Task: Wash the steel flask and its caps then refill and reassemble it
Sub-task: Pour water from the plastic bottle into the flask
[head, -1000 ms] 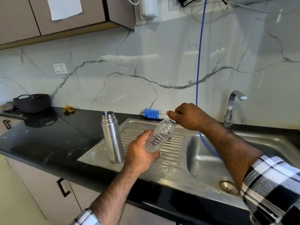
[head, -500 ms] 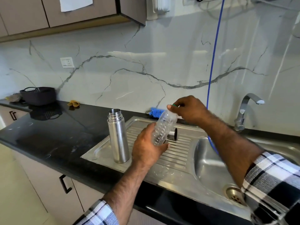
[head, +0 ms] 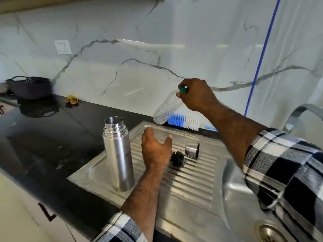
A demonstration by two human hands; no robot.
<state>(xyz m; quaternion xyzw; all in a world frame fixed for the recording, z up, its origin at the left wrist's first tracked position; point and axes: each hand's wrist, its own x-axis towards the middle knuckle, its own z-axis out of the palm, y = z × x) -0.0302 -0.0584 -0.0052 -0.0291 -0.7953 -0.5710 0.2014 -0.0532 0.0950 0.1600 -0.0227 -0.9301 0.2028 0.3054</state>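
Your right hand (head: 195,95) pinches the green cap of the tilted plastic bottle (head: 167,109). Your left hand (head: 155,151) hovers released beside the upright, uncapped flask (head: 118,154).

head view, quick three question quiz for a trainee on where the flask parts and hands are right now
1. True or false: the steel flask stands upright and uncapped on the drainboard.
2. Which hand holds the plastic bottle by its green cap? A) left hand B) right hand
3. Fill in: the steel cap and black inner cap lie on the ____.

Key: 1 true; 2 B; 3 drainboard.
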